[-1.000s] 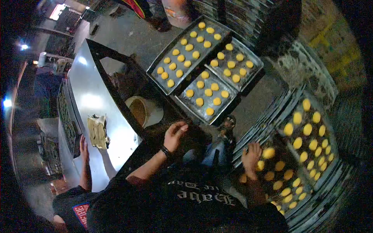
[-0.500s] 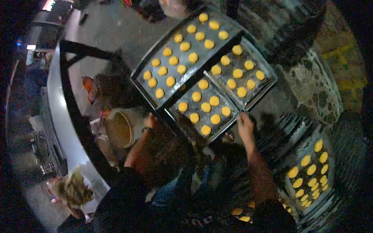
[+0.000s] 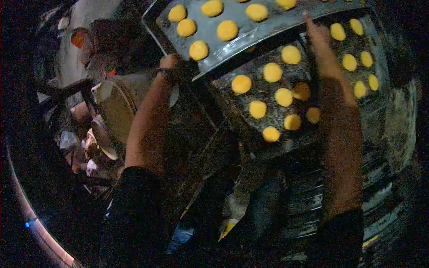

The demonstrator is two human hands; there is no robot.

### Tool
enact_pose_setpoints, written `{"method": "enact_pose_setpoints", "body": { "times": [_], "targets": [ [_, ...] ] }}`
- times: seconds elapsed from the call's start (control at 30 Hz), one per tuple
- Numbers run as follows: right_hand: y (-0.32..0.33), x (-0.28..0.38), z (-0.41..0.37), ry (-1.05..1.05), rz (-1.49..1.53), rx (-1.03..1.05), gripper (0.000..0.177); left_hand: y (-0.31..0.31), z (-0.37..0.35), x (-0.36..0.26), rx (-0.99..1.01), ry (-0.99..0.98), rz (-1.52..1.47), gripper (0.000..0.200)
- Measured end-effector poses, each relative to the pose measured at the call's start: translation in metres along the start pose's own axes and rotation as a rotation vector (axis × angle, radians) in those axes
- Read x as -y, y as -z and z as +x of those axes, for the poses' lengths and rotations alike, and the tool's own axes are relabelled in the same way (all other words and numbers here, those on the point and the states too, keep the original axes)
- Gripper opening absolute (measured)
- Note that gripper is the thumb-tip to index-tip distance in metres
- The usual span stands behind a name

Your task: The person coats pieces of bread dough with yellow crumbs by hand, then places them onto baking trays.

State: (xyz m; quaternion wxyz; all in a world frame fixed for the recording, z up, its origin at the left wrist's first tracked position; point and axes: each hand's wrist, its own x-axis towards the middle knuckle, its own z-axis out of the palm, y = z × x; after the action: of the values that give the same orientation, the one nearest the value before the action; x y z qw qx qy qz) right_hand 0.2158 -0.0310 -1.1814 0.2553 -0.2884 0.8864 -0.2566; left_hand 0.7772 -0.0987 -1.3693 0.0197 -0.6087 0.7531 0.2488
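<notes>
A long metal baking tray (image 3: 241,44) with yellow dough rounds (image 3: 227,30) lies across the top of the head view. At its left edge, my left hand (image 3: 172,61) is closed on the rim. My right hand (image 3: 316,33) reaches over the smaller trays to the long tray's near rim; its thumb lies over the edge and the other fingers are hidden. Below that rim sits a smaller dark tray (image 3: 228,96) with more yellow rounds (image 3: 273,72). Another small tray (image 3: 380,40) of rounds shows right of my right forearm.
A large round tub (image 3: 117,100) stands to the left of my left forearm. Stacked dark trays or racks (image 3: 299,210) are at the lower right. An orange object (image 3: 79,38) is on the floor at upper left. A pale curved edge (image 3: 40,241) runs along the lower left.
My right hand has moved from the small trays' near corner up to the long tray's near rim. My left hand is now on the long tray's edge. The trays appear larger and closer.
</notes>
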Motion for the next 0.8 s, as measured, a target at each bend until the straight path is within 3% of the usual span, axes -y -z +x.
{"method": "enact_pose_setpoints", "body": {
  "times": [0.03, 0.1, 0.17, 0.23, 0.3, 0.37, 0.4, 0.53, 0.8],
  "targets": [
    [-0.009, -0.035, 0.044, 0.093, 0.038, 0.013, 0.066, 0.003, -0.010, -0.016, 0.065, 0.055, 0.120, 0.026],
    [0.021, 0.007, 0.012, 0.014, 0.167, 0.110, 0.057, 0.022, -0.017, -0.069, 0.137, 0.048, 0.266, 0.025],
    [0.071, 0.028, -0.006, -0.044, 0.366, 0.589, 0.051, 0.049, -0.045, -0.104, 0.171, -0.051, 0.349, 0.024],
    [0.063, 0.017, 0.014, -0.106, 0.483, 0.626, 0.045, 0.037, -0.054, -0.108, 0.162, -0.055, 0.354, 0.025],
    [0.009, -0.038, 0.068, -0.188, 0.512, 0.221, 0.039, -0.004, -0.058, -0.100, 0.136, 0.045, 0.302, 0.025],
    [0.033, -0.007, 0.011, -0.193, 0.454, 0.271, 0.036, -0.025, -0.072, -0.093, 0.127, 0.123, 0.228, 0.025],
    [0.062, -0.001, -0.002, -0.158, 0.444, 0.572, 0.036, -0.030, -0.078, -0.086, 0.131, 0.148, 0.188, 0.025],
    [-0.003, -0.039, -0.010, -0.051, 0.591, 0.401, 0.032, -0.059, -0.101, -0.054, 0.136, 0.240, 0.041, 0.026],
    [-0.038, -0.063, -0.107, -0.021, 0.751, 0.327, 0.029, -0.101, -0.166, 0.019, 0.127, 0.472, -0.179, 0.028]
  ]
}}
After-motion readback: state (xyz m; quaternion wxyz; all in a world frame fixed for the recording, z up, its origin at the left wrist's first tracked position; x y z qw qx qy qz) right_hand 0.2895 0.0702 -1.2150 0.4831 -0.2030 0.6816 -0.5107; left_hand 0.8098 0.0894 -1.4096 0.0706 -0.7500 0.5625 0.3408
